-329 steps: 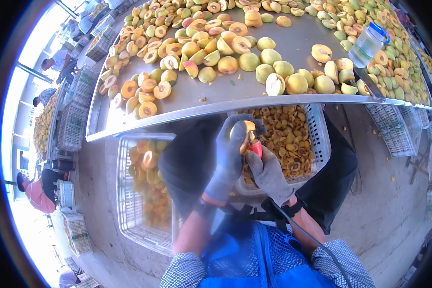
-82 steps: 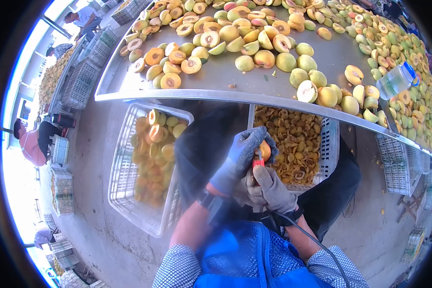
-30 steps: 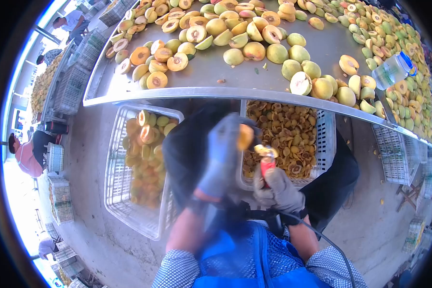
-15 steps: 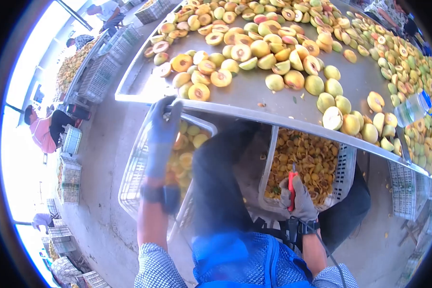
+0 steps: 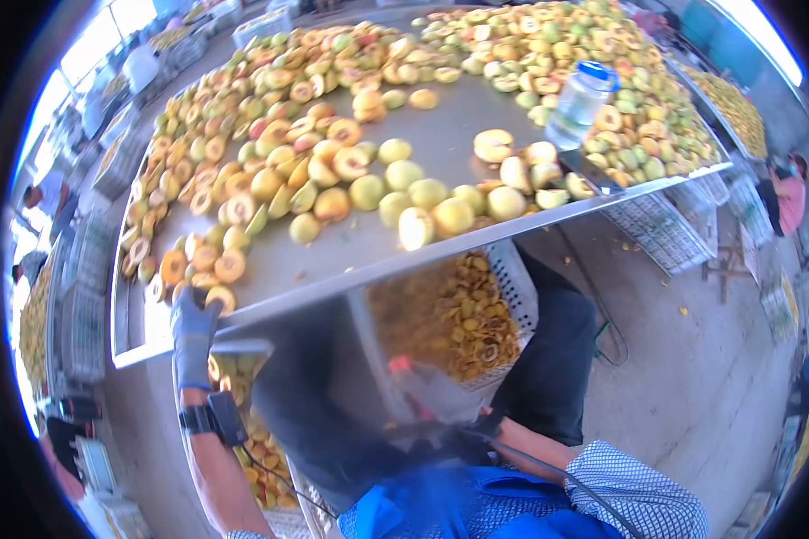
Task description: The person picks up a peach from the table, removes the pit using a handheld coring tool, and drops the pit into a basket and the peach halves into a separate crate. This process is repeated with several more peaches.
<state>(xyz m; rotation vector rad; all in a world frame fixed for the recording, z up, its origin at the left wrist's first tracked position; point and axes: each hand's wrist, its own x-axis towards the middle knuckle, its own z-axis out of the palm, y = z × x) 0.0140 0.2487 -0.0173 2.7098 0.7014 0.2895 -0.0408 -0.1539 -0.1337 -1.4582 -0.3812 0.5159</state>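
My left hand (image 5: 194, 337), in a grey glove, reaches over the near left edge of the metal table (image 5: 270, 286). Its fingers are apart, right beside a halved peach (image 5: 221, 298) at the end of a group of cut fruit. My right hand (image 5: 440, 393), gloved and smeared by motion, is closed on a red-handled tool (image 5: 401, 365), whose tip is too blurred to make out. It is at the near side of a crate of small fruit pieces (image 5: 481, 323) under the table. Below my left hand, a crate holds peach halves (image 5: 265, 458).
Many halved peaches (image 5: 333, 205) are spread and heaped over the table. A clear bottle with a blue lid (image 5: 577, 108) and a dark flat object (image 5: 591, 172) stand at its right. White crates (image 5: 661, 229) are below the right edge. A person in pink (image 5: 789, 199) sits further right.
My left hand has moved from below the table edge to the peach halves at its left corner. My right hand has swung left with the red-handled tool. The view has turned right.
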